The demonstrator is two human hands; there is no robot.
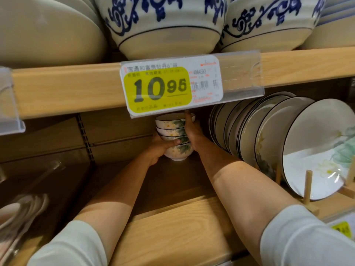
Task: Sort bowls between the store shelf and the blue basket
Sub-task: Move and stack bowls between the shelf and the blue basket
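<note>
Price tag (157, 87) cuts off the bowl stack (170, 129), gripped between left hand (159, 148) and right hand (193, 135).

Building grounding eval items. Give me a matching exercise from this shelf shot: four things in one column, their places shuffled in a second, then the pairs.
Things
1. stack of small white floral ceramic bowls
2. large blue-and-white patterned ceramic bowls
3. white black-rimmed plates
4. yellow price tag

Places
A. on the front edge of the upper wooden shelf
B. standing on edge in a wooden rack, right of the stack
C. gripped between the left hand and right hand, under the upper shelf
D. on top of the upper shelf

Pairs: 1-C, 2-D, 3-B, 4-A
</note>
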